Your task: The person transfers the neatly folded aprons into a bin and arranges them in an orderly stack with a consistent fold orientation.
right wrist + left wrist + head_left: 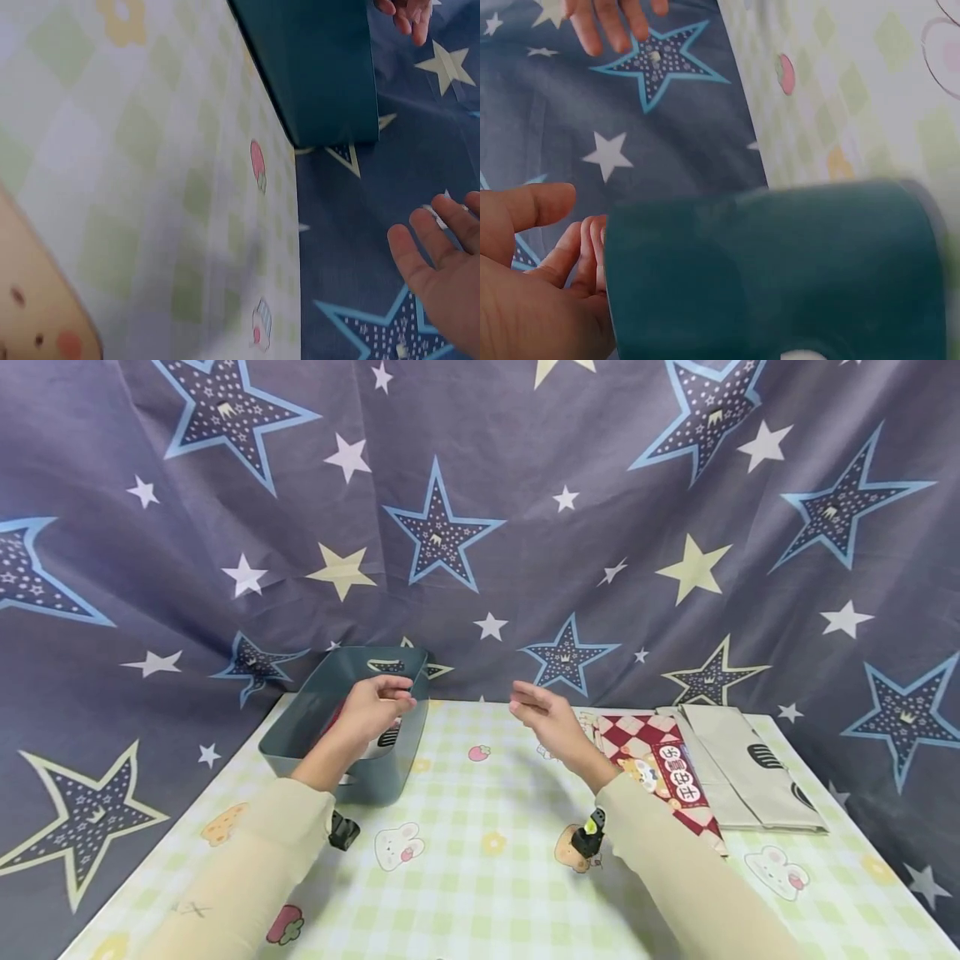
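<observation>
Fingers on your left hand bend loosely with the thumb apart, and those on your right hand extend nearly straight; neither grips anything. Your left hand is nearer the deep teal plastic bin, hanging by its right rim, so most of the bin lies toward eight o'clock; whether they touch, you cannot tell. Its long axis runs from one to seven o'clock. Your right hand is nearer the flat red-and-cream checked rectangle, apparently fabric, which lies toward four o'clock, long axis from eleven to five, beside the folded off-white cloth. A reach to that checked rectangle would likely mean drawing back and rightward.
</observation>
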A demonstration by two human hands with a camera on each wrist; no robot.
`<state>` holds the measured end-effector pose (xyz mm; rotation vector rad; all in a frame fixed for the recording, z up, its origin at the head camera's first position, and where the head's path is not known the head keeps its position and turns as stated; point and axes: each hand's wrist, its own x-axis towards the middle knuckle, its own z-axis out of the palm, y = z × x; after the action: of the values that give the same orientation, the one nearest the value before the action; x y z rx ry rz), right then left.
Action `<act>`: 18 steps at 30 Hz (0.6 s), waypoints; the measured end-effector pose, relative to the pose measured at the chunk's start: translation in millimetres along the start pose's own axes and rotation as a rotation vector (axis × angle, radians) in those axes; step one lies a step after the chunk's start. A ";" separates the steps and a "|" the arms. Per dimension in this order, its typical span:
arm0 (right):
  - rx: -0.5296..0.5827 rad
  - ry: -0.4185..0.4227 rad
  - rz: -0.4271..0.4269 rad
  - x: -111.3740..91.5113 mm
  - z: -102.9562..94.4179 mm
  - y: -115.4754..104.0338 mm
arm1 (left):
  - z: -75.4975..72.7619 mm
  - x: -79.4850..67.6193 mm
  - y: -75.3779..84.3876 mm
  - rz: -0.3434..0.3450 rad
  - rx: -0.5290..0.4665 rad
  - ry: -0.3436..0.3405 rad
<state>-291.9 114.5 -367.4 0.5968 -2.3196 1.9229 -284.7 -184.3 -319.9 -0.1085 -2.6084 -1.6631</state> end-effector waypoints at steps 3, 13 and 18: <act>-0.025 0.012 0.006 -4.3 -9.8 3.3 | 5.6 0.1 0.6 0.013 -0.017 0.000; -0.082 0.054 0.014 -18.8 -46.2 17.6 | 29.6 1.6 7.6 0.038 -0.042 -0.021; -0.096 0.078 0.036 -30.3 -64.3 23.8 | 45.3 2.9 13.1 0.051 -0.044 -0.045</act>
<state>-284.2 187.1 -384.7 0.4650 -2.3740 1.8021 -286.5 -137.6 -327.0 -0.2153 -2.5784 -1.7214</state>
